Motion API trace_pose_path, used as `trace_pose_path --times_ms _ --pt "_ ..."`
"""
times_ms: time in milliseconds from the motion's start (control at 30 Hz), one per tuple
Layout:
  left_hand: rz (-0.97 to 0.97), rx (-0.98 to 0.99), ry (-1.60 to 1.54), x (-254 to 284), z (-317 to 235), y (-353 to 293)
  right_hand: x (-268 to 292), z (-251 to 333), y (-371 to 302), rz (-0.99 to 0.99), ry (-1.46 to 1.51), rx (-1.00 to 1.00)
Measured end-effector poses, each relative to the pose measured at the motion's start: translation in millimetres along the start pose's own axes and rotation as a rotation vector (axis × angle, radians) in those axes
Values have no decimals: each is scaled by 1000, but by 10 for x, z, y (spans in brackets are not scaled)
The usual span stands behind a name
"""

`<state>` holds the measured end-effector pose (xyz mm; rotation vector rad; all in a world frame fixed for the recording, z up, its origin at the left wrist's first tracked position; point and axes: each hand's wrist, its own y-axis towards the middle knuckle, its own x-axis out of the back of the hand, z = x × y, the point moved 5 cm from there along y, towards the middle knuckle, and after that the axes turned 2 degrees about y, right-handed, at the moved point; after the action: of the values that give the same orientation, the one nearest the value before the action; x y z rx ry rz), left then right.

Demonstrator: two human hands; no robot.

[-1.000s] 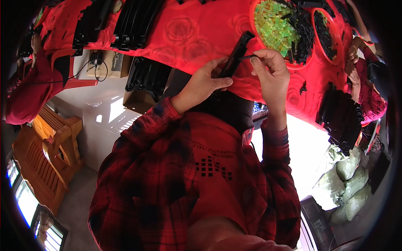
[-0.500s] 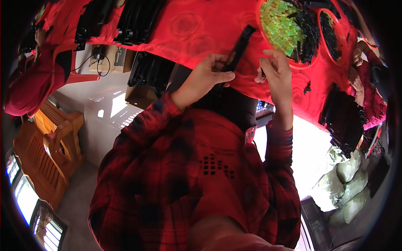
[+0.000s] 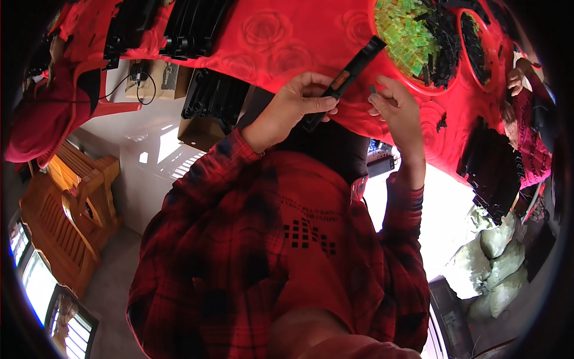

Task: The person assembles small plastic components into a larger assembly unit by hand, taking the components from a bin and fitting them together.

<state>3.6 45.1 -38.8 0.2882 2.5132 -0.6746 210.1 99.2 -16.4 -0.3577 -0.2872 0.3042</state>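
My left hand [image 3: 290, 110] is closed around the lower part of a long, narrow black plastic part [image 3: 360, 62]. The part slants up to the right over the table's front edge, and an orange-brown patch shows in a slot on its face. Just right of it, my right hand [image 3: 402, 116] pinches a small greyish piece [image 3: 372, 89] between thumb and finger, apart from the black part. Beyond that hand, a round red tray [image 3: 440, 92] holds yellow-green translucent pieces [image 3: 403, 39] and small black strips [image 3: 445, 51].
A red rose-patterned cloth [image 3: 263, 30] covers the table. Stacked black parts [image 3: 194, 27] lie at the far left, with more in a cardboard box [image 3: 200, 133] below. Another black stack [image 3: 490, 170] stands at the right, beside a co-worker's hand [image 3: 515, 78]. Pale sacks [image 3: 505, 266] sit lower right.
The black part has turned, its far end swinging right and its slotted face coming into view. My right hand has shifted slightly right and down, and the small piece now shows at its fingertips.
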Motion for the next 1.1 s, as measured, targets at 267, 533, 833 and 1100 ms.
trace_pose_path --times_ms 267,533,833,1100 --pt "-11 -30 43 44 62 -1 -6 357 -92 -21 7 77" --pt "-137 -45 219 86 129 -5 -198 307 -50 13 77 91" --pt "-172 -49 217 133 216 15 -273 274 -26 -19 6 -31" --pt "-144 -104 190 105 151 17 -348 359 -40 8 -141 224"
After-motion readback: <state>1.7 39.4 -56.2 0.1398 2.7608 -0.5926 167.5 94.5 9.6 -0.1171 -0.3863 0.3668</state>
